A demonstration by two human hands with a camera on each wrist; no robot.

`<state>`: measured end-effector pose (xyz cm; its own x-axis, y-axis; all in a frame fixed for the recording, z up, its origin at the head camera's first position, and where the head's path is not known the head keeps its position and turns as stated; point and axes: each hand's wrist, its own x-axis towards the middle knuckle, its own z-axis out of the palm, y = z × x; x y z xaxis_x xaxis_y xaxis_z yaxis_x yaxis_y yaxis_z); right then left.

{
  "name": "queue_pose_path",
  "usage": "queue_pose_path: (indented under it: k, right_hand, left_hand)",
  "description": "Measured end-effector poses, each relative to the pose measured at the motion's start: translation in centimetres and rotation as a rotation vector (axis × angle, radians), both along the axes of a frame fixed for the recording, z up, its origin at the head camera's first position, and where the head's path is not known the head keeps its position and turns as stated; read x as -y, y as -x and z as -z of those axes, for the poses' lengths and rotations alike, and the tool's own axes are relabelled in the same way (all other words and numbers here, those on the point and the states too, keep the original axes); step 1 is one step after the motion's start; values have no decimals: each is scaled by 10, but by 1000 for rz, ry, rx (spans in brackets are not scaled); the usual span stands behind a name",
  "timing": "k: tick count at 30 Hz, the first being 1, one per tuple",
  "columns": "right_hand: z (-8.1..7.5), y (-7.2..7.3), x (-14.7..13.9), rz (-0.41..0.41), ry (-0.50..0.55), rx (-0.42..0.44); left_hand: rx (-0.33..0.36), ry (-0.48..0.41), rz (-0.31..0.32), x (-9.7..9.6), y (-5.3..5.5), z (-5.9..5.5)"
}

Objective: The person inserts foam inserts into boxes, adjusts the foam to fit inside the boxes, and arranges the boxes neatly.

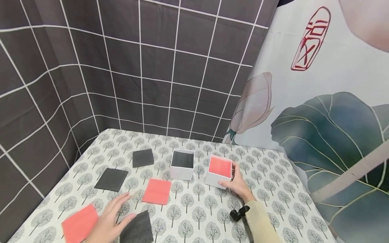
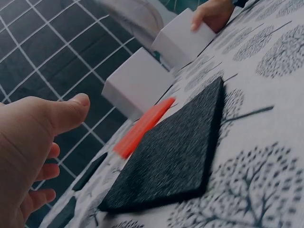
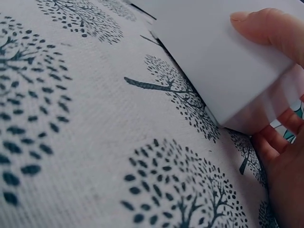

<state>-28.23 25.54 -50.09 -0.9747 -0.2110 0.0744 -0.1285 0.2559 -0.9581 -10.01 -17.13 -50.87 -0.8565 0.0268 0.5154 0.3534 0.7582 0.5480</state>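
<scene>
My right hand [image 1: 238, 184] holds a white box [image 1: 217, 181] by its right side, thumb on the front wall and fingers round the far side. A red square [image 1: 220, 166] lies inside that box. To its left stands a second white box [image 1: 181, 173] with a black square [image 1: 183, 159] in it. My left hand [image 1: 110, 219] is held over the cloth with fingers apart and nothing in them. Close by it are a black felt-like square [image 2: 166, 152], a red square [image 1: 79, 223] partly hidden by the hand, and another red square [image 1: 157, 191] farther to the right.
Two more black squares, one nearer [image 1: 111, 179] and one farther back [image 1: 143, 158], lie at the left of the table. A tree-print cloth [image 1: 197, 216] covers the table. Behind hangs a dark grid curtain [image 1: 158, 60], with a lotus-print curtain [image 1: 273, 50] at the right.
</scene>
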Motion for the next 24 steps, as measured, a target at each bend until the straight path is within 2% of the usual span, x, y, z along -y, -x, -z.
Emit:
queue_pose_path:
  k: [4,6,9,11,15,18,21,24]
  right_hand:
    - [18,8,-4,7,6,-8]
    - [25,12,-5,12,0,-12]
    - [21,9,-1,18,-3,5]
    - [14,5,3,13,-9,6]
    - [1,-3,8,6,-36,-6]
    - [-2,-4,7,14,-45,1]
    - [-2,-5,6,17,-39,-1]
    - [-1,-5,5,19,-37,-10]
  left_hand:
    - [21,44,-39,12,-6,0]
    - [9,68,-56,19,-8,1]
    - [-25,110,-91,31,-11,4]
    - [-20,133,-121,37,-14,4]
    - [86,172,-183,48,-20,4]
    - [161,184,-207,54,-24,7]
    - [184,180,-212,59,-25,10]
    - [177,187,-218,64,-27,13]
